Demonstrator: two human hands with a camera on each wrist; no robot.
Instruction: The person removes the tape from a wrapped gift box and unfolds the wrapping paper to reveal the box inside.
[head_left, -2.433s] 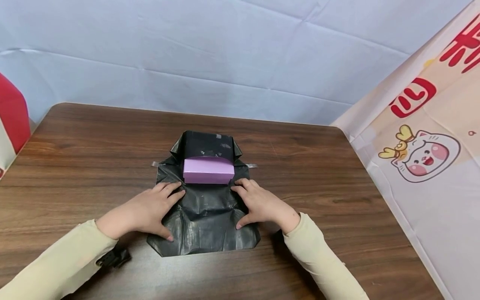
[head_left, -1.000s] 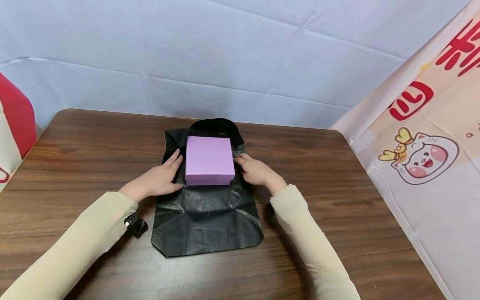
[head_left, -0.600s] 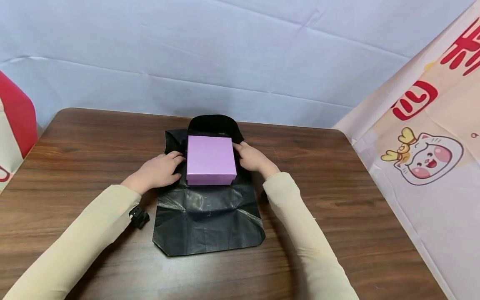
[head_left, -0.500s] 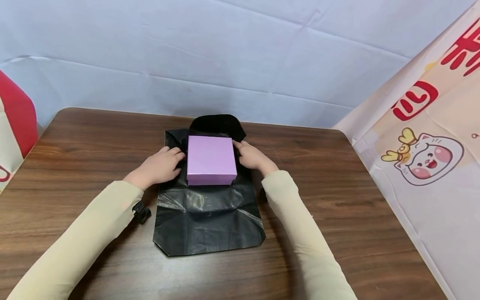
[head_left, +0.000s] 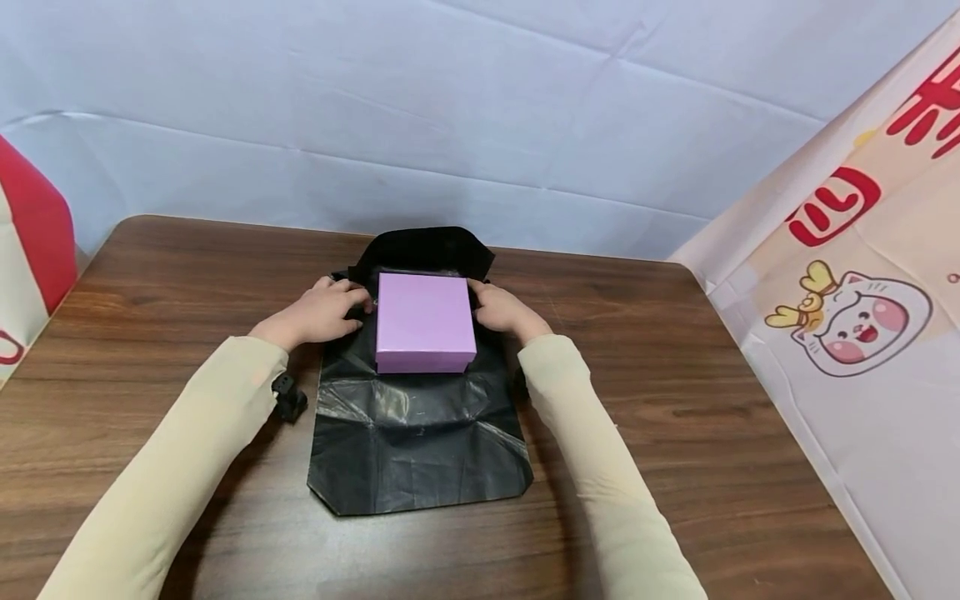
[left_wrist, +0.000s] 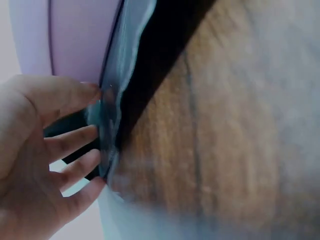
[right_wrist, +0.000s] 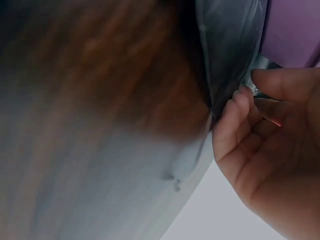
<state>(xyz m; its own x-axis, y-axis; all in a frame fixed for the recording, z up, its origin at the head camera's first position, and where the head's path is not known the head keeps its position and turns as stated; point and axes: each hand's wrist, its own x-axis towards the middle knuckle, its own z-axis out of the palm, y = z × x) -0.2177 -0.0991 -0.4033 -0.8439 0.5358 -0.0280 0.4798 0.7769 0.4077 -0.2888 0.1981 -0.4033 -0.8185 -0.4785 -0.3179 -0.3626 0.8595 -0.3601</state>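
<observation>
A closed lilac box [head_left: 425, 315] lies on a creased sheet of black wrapping paper [head_left: 418, 454]. Behind the box, a dark flap of the paper stands raised. At the box's left side, my left hand [head_left: 318, 312] touches the paper, and the left wrist view has its fingers spread with their tips against the sheet. My right hand [head_left: 508, 312] is at the far right corner of the box. Seen from the right wrist, its curled fingers grip the paper's side, with the thumb a little apart. The box hides the paper beneath it.
The brown wooden table [head_left: 712, 433] extends around the paper, its far edge close behind the flap. A pale cloth [head_left: 300, 100] hangs beyond it, and a printed banner [head_left: 855, 308] borders the right side. A small black device [head_left: 288, 398] is at my left wrist.
The paper flap that covered much of the box is now raised behind it, exposing the whole lid. Both hands have moved away from me, up along the box's sides, and the flap has spread leftward.
</observation>
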